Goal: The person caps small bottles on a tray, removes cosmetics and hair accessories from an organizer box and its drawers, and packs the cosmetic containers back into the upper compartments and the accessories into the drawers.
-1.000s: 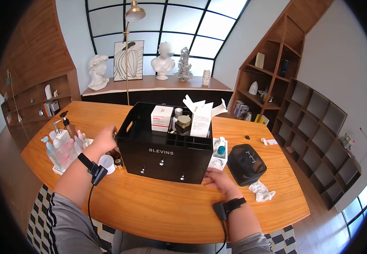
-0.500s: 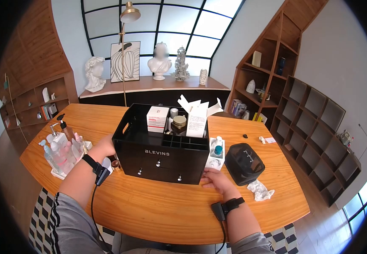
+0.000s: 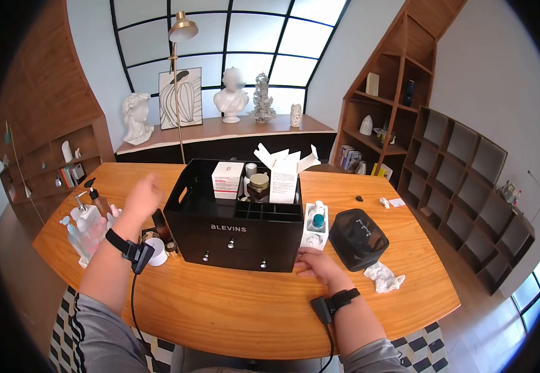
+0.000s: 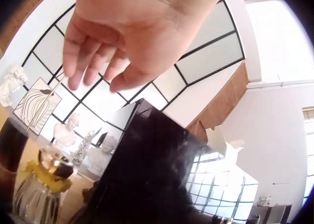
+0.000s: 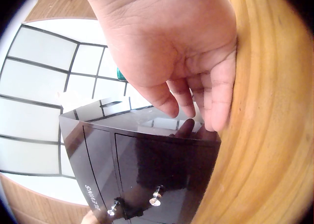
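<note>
A black drawer box [image 3: 220,214] is seen upright near the middle of a wooden desk [image 3: 245,317], its knobbed front facing the viewer. The left grip [image 3: 144,198] is held in the air beyond the box's left side, fingers loosely bent and apart, with nothing pinched. The right grip [image 3: 316,264] is placed low at the box's right side, fingers extended and nothing clasped; whether the box is actually touched cannot be told.

Below the left grip, a brown bottle [image 3: 162,227] and a glass bottle [image 4: 41,194] are crowded beside the box. Either could be tipped if the wrist were lowered carelessly or the box were nudged left. If the box were pushed to the right, the bottle with the teal cap [image 3: 318,221], just beside it, could be knocked. In the open top, a tall white carton [image 3: 283,186] with raised flaps could be caught by a sleeve, and the jar [image 3: 259,184] might be jostled by a sharp tilt.
</note>
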`<state>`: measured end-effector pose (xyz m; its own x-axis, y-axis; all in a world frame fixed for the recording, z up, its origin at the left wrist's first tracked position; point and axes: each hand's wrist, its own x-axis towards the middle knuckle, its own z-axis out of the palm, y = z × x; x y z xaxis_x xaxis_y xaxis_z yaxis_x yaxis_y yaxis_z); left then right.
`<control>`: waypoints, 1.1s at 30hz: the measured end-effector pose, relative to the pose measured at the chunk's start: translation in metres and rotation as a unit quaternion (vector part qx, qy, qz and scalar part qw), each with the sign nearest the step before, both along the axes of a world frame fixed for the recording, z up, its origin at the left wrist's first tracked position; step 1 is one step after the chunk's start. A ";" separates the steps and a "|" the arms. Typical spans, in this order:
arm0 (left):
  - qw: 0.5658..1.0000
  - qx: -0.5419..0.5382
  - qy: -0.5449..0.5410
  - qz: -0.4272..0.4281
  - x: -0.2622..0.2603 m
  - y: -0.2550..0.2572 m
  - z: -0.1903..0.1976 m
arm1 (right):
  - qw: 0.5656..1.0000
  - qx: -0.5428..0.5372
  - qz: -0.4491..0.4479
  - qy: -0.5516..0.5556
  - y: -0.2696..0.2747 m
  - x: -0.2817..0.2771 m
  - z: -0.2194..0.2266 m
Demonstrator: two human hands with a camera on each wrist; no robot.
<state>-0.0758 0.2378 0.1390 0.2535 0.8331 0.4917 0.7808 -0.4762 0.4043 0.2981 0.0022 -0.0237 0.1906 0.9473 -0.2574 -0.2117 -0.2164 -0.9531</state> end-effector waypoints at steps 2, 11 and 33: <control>0.997 0.027 -0.049 -0.054 0.011 -0.013 0.025 | 1.000 -0.004 0.002 -0.004 0.000 0.000 0.000; 0.946 -0.012 0.244 -0.213 0.119 -0.049 0.055 | 1.000 0.003 0.010 -0.011 0.001 0.001 0.000; 0.910 -0.104 0.336 -0.221 0.119 -0.041 0.053 | 1.000 -0.004 0.004 -0.010 0.001 -0.002 -0.001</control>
